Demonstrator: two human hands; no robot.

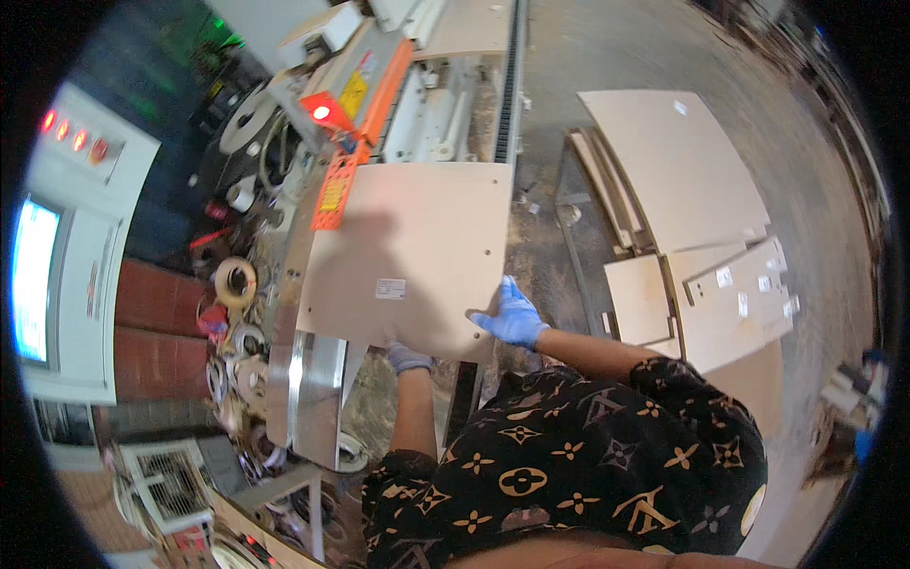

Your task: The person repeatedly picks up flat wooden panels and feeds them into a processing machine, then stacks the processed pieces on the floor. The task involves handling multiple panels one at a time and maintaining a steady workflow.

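Machine, with the panel lying over its near end, beside the orange guard. The panel is probably stiff and moderately heavy, smooth-faced, with corners likely to chip; 2 opposite edges should offer the steadiest hold. The right hand, gloved, grips the right edge, thumb on top. The left hand meets the near edge; hidden fingers leave its grip uncertain. Label: white, on the upper face.
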